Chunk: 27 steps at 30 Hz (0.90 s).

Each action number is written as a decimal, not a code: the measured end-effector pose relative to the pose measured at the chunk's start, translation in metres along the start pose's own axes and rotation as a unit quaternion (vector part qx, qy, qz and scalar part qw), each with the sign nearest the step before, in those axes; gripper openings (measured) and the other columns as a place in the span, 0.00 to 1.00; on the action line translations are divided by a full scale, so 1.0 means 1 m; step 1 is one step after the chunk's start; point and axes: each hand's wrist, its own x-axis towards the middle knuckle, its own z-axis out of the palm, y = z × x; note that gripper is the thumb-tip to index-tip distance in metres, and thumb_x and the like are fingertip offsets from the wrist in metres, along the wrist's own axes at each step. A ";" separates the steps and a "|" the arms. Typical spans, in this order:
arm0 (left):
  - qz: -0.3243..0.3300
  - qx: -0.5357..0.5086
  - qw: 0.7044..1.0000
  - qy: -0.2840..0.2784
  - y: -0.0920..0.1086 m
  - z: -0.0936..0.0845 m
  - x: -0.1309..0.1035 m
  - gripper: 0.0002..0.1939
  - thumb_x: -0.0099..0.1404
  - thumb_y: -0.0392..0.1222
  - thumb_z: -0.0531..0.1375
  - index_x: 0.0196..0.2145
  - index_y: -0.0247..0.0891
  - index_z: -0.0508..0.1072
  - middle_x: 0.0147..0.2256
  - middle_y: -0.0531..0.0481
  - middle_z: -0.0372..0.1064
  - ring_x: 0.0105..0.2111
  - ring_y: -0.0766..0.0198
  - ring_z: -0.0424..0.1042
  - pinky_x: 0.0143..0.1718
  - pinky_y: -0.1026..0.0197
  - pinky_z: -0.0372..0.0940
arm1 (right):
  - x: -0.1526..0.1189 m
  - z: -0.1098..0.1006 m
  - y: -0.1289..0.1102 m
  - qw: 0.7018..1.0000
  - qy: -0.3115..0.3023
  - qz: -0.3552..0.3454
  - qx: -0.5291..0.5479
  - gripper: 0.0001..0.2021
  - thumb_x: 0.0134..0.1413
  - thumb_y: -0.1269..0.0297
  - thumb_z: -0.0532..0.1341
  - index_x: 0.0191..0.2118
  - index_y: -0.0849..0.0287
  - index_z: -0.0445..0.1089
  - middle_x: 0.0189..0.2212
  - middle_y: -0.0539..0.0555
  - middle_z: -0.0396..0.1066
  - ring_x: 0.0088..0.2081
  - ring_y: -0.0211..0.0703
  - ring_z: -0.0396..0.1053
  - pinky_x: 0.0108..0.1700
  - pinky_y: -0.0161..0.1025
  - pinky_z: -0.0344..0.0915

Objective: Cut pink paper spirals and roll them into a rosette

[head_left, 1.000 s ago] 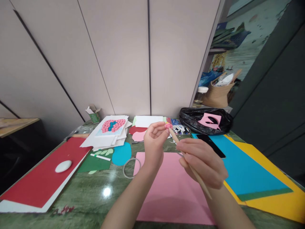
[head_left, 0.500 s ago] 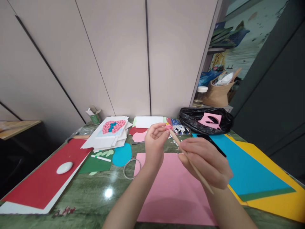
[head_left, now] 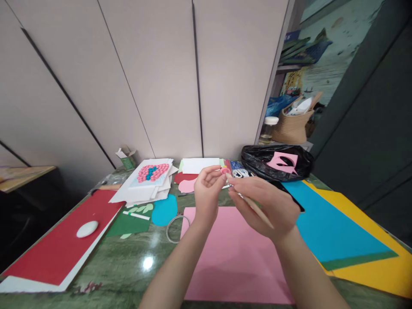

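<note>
My left hand (head_left: 207, 191) is raised over the table, its fingers closed round a small pink piece (head_left: 225, 170) with a yellow bit on top. What exactly the pink piece is, I cannot make out. My right hand (head_left: 270, 204) has come up against it from the right, with the fingertips at or touching the piece. A pale, tapered wooden stick (head_left: 259, 211) lies in the right hand and slants down under the palm; the fingers cover part of it. Below both hands lies a large pink sheet (head_left: 238, 262).
A roll of tape (head_left: 170, 234), a blue cutout (head_left: 165, 210) and a green sheet with a white pen (head_left: 137, 215) lie left. Farther left, a white oval object (head_left: 87, 229) rests on red paper (head_left: 69, 244). Blue card (head_left: 337, 236) and a black bag (head_left: 257, 161) are right.
My right hand has moved left and forward to the pink piece, and its fingers now reach it. The stick has shifted back into the palm. My left hand has hardly moved.
</note>
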 end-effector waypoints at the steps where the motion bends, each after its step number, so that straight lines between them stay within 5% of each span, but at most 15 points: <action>1: 0.004 -0.002 1.000 0.004 0.000 -0.001 0.001 0.14 0.51 0.37 0.68 0.37 0.37 0.72 0.32 0.50 0.74 0.35 0.65 0.74 0.40 0.62 0.66 | 0.000 -0.002 0.000 1.000 -0.010 0.008 0.008 0.16 0.48 0.81 0.61 0.44 0.59 0.68 0.34 0.55 0.77 0.39 0.43 0.75 0.40 0.40 0.75; 13: 0.012 -0.015 0.999 0.041 0.006 -0.003 0.004 0.15 0.51 0.37 0.68 0.37 0.37 0.71 0.33 0.49 0.72 0.38 0.63 0.73 0.41 0.62 0.64 | 0.004 -0.001 -0.004 0.999 -0.035 -0.012 0.031 0.14 0.50 0.82 0.61 0.43 0.63 0.71 0.37 0.61 0.77 0.41 0.47 0.75 0.44 0.45 0.74; 27: 0.020 0.005 0.999 0.031 0.002 -0.001 0.000 0.13 0.52 0.37 0.67 0.36 0.37 0.71 0.32 0.49 0.73 0.35 0.65 0.73 0.39 0.63 0.65 | 0.006 0.001 -0.006 0.996 -0.002 0.061 0.061 0.13 0.47 0.82 0.63 0.36 0.58 0.68 0.28 0.51 0.73 0.32 0.41 0.72 0.35 0.40 0.71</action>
